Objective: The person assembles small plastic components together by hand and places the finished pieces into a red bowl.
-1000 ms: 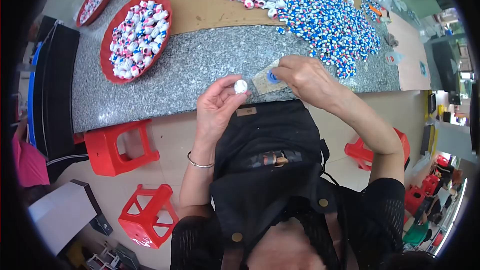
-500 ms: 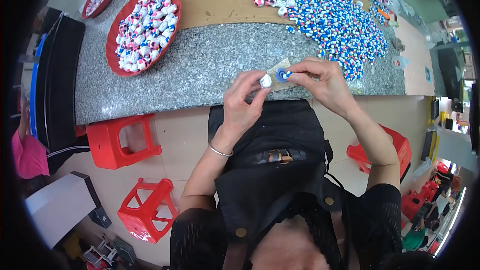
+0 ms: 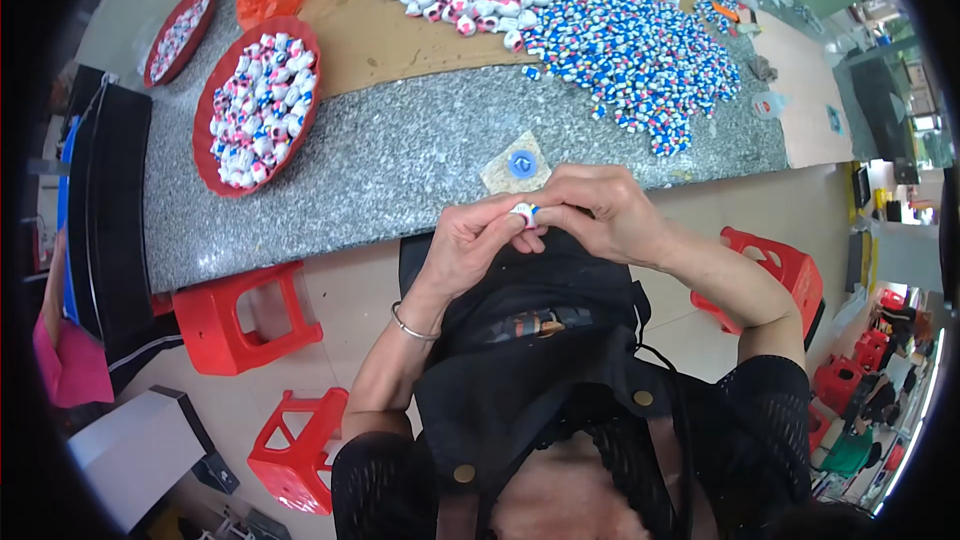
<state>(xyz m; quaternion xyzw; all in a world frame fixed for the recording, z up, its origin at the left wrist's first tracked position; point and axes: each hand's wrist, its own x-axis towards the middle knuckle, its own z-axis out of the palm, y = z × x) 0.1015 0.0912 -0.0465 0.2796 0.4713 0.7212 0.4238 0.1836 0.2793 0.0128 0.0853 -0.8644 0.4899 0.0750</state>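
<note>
So the small white plastic-looking piece with blue and pink bits (image 3: 524,210) is pinched in both sets of fingers, 2 o'clock from the left hand (image 3: 468,248), 9 o'clock from the right hand (image 3: 612,215), neither nearer, long axis unclear tbh.

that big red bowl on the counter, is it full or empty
Full, or close to it: white, pink and blue pieces cover the inside of the big red bowl.

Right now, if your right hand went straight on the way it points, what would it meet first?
Most likely the small white piece pinched in the left hand; the right hand looks right at it, though depth is hard to judge here.
</note>
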